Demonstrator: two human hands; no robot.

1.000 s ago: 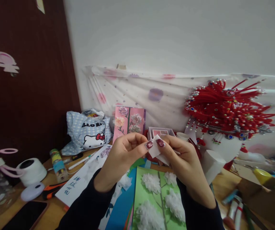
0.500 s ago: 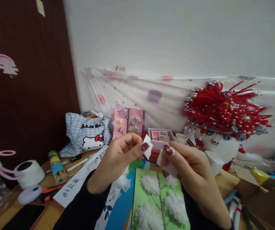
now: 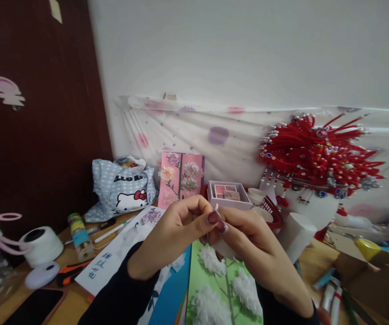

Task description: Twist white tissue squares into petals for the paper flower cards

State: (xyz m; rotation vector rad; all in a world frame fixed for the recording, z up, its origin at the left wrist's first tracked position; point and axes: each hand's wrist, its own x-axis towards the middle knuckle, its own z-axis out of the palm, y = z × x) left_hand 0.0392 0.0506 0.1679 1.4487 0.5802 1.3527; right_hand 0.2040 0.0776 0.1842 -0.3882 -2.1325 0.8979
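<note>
My left hand [image 3: 182,228] and my right hand [image 3: 258,246] meet at their fingertips above the desk. Both are closed in a pinch on small white tissue paper [image 3: 224,248]; part of it hangs under the right fingers, and a thin tip shows above the thumbs. Whether it is one piece or two is hidden by the fingers. Below them lies a green card [image 3: 197,279] bearing fluffy white paper flowers [image 3: 247,291] on drawn stems. Loose white paper scraps [image 3: 178,262] lie near my left wrist.
At the back stand a pink flower card [image 3: 172,180], a lilac box [image 3: 231,203] and a red beaded headdress [image 3: 319,158]. A white paper roll [image 3: 296,234] stands right. Left are a checked bag [image 3: 123,185], orange-handled cutter [image 3: 68,273] and phone [image 3: 35,307]. A cardboard box [image 3: 380,289] sits far right.
My hands were apart, each pinching a bit of white paper; now they have come together and their fingertips touch. The right hand moved left, uncovering more of the paper roll.
</note>
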